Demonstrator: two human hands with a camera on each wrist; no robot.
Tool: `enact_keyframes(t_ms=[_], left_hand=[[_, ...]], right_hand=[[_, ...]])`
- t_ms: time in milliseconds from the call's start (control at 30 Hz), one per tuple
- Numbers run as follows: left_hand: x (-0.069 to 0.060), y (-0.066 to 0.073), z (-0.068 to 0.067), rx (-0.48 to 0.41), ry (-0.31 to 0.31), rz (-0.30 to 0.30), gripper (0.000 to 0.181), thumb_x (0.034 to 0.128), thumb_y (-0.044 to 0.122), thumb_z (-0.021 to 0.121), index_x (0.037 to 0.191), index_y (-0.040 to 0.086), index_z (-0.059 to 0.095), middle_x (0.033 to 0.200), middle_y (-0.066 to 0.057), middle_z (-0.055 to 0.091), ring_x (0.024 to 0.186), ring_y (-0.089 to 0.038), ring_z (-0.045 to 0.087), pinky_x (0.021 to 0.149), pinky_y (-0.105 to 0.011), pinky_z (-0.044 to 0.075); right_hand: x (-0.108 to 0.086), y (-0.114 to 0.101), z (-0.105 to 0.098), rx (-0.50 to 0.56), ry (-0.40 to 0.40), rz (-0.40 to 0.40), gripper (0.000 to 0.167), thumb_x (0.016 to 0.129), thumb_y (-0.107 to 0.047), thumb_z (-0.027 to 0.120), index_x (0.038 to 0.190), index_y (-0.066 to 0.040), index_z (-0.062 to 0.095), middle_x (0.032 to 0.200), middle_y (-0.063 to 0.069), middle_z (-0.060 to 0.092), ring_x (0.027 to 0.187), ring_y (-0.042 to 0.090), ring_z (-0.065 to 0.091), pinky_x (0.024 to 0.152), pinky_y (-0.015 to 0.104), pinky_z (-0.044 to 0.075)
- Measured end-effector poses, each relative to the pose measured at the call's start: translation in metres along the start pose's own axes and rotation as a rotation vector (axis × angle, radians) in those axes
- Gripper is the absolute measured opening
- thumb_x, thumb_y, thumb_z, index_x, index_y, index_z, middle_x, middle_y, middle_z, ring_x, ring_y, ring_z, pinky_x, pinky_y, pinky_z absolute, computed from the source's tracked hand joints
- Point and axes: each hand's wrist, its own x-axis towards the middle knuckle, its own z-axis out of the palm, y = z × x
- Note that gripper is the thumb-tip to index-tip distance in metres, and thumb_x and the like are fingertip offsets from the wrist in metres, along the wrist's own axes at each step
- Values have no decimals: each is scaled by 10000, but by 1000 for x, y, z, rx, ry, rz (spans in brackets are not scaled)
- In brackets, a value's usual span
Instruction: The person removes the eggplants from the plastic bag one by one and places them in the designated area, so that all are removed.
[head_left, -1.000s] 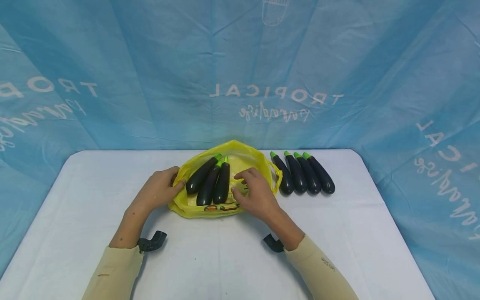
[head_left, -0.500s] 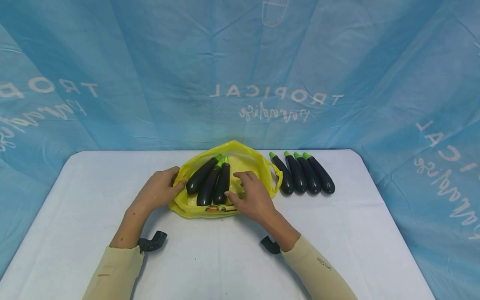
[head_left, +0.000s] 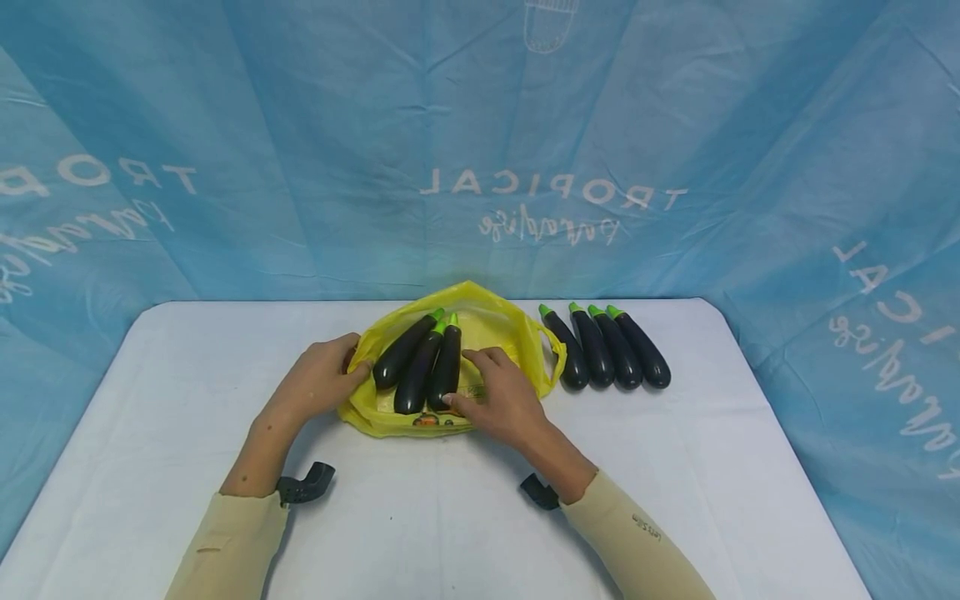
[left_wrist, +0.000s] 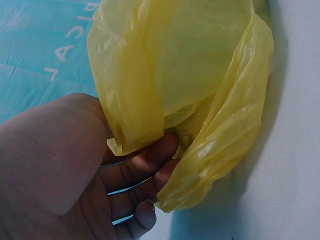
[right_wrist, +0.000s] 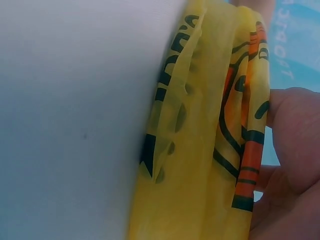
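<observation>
A yellow plastic bag (head_left: 491, 307) lies with its mouth spread, holding three dark eggplants with green stem ends. My left hand (head_left: 318, 379) pinches the bag's left rim; in the left wrist view its fingers curl under the yellow film (left_wrist: 225, 135). Over the bag's front right side reaches my right hand (head_left: 506, 400). Its thumb touches the lower end of the rightmost bagged eggplant (head_left: 446, 367), and the other fingers extend loosely beside it. Printed film (right_wrist: 200, 150) hides the right fingertips in the right wrist view.
Several more eggplants (head_left: 618, 346) lie in a row just right of the bag's handle loop (head_left: 557, 358). Everything rests on a white-covered table (head_left: 420, 525). Blue printed curtain (head_left: 337, 167) hangs behind and along the sides.
My right hand has moved left and slightly toward me inside the bag, its thumb now reaching the rightmost bagged eggplant. The left hand has kept its grip on the rim.
</observation>
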Motion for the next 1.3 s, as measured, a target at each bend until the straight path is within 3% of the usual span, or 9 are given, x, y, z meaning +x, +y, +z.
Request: enact_keyframes(t_ms=[433,567,700,833,1300], left_hand=[[0,2,0,1,8,-2,131,1012,180,619,1023,53,587,736,-45,526,646,-193,509,596,-350,422],[-1,2,-1,-1,7,-4,130,1014,182,621,1023,57,586,734,-43,523,644,-192,506,596,-352,422],[-1,2,-1,-4,10,3,130,1015,181,625,1020,58,584,732,-42,518,641,-189,498,591,-352,411],[-2,3,-1,-4,14,2,131,1013,179,626,1022,55,584,732,-41,517,640,-187,495,588,-351,407],[0,0,1,3,2,-9,135,1016,192,612,1026,60,585,732,-45,527,644,-194,511,598,-355,427]], right_hand=[[0,-1,5,2,31,-29,667,968,-479,757,1484,-89,596,1390,131,612,1222,309,640,1024,485,537],[1,-1,8,9,20,-60,660,983,-460,749,1547,-181,551,1387,131,607,1176,302,646,964,469,555],[2,0,10,5,-4,-120,537,1018,-434,711,1513,-254,603,1358,123,612,1133,275,640,924,434,550],[2,0,11,3,-14,-149,443,1041,-415,681,1450,-246,670,1334,127,621,1134,264,631,934,425,544],[2,-1,10,-5,39,-129,408,1011,-412,724,1367,-212,709,1290,109,651,1106,259,666,926,435,564]])
